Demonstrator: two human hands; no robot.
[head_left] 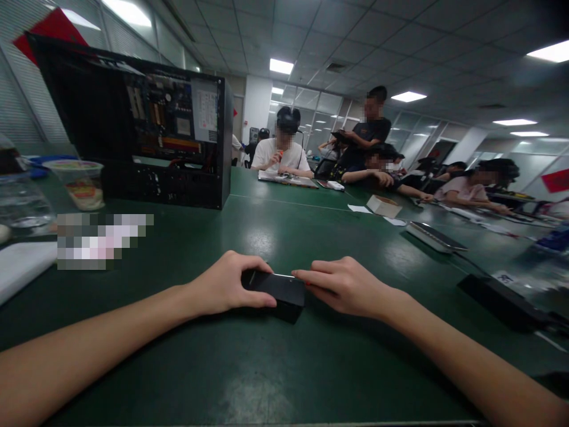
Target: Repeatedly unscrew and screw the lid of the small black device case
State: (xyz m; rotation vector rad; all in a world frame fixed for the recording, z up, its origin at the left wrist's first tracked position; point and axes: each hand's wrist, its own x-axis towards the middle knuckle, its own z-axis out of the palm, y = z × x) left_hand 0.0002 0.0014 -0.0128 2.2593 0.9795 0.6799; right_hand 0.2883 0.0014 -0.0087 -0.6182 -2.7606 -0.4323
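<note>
A small black box-shaped object [288, 296] rests on the green table in front of me. My left hand [233, 281] grips it from the left, thumb along the near side and fingers on the far side. My right hand [344, 284] is at the box's right end, its fingers pinched together near the far top edge. A thin bright line runs along that edge toward the right fingertips, and a speck of red shows beneath them. Whether the line is a slim tool or the box's own edge, I cannot make out.
An open black computer case [178, 130] stands at the back left. Beside it are a plastic cup [82, 184] and a clear bottle [22, 201]. On the right lie a silver-edged device [435, 236], a black adapter [500, 302] and a small carton [383, 206]. Several people sit beyond.
</note>
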